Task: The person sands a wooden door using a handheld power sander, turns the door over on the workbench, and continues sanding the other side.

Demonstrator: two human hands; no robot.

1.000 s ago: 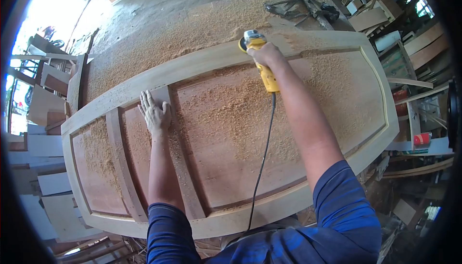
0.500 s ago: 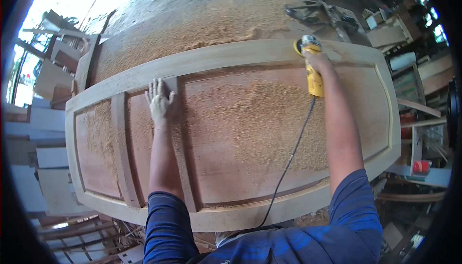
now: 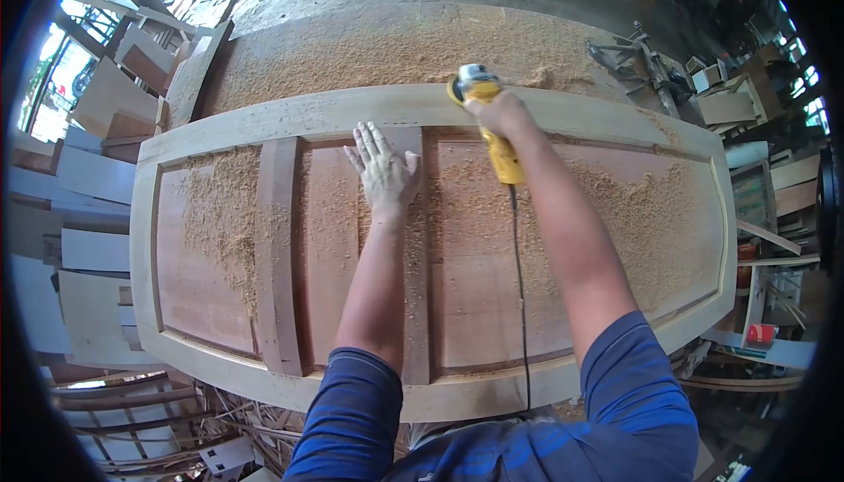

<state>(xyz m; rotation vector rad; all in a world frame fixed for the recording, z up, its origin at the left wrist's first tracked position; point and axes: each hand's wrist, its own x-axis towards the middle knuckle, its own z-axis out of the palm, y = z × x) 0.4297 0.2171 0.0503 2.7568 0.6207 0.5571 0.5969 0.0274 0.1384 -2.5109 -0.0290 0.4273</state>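
Note:
A pale-framed wooden door panel (image 3: 347, 110) lies flat before me, with reddish inset panels and sawdust scattered over them. My right hand (image 3: 503, 115) is wrapped round a yellow power grinder (image 3: 504, 161), whose disc end is over the far frame rail. The black cord (image 3: 520, 289) runs from the grinder toward my body. Dusty and with its fingers spread, my left hand (image 3: 385, 172) rests flat by the upper end of a dark crosspiece (image 3: 416, 306), holding nothing.
Beyond the door, a board (image 3: 352, 43) is covered with wood shavings. A dark metal tool or stand (image 3: 646, 65) sits at its right end. Boards (image 3: 97, 249) are stacked at left, and a red can (image 3: 760, 335) stands at right among wood pieces.
The grinder moved right along the far rail, then back left with my right hand. The view has shifted, and the door appears turned somewhat. My left hand stays flat near the crosspiece.

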